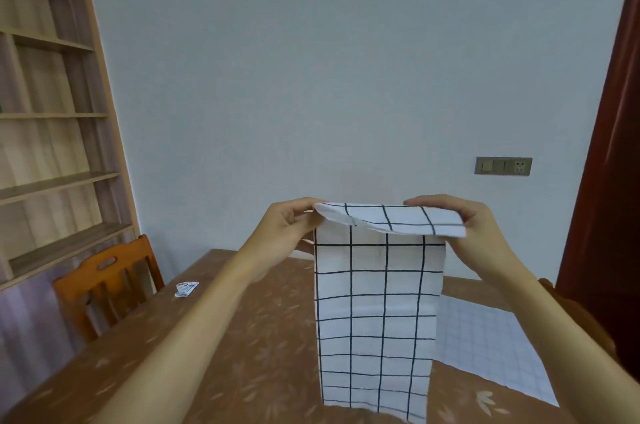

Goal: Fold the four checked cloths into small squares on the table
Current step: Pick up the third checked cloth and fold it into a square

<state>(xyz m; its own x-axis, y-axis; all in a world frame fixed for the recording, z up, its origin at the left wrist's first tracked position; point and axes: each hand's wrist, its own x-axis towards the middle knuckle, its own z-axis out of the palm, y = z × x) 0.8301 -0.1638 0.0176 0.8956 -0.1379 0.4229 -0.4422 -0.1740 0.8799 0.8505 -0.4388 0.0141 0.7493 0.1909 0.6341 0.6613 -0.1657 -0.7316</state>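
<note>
I hold a white cloth with black checks (377,312) up in front of me above the table (242,337). It hangs as a long strip whose lower end reaches toward the near table edge. My left hand (294,222) pinches its top left corner and my right hand (464,219) pinches its top right corner. The top edge flops over toward me. A second white cloth with a finer, paler grid (491,344) lies flat on the table to the right, partly hidden behind the hanging strip.
A wooden chair (104,281) stands at the table's left side. A small crumpled wrapper (186,288) lies near the left table edge. A tall bookshelf (48,118) fills the left wall, a dark red door (609,181) the right.
</note>
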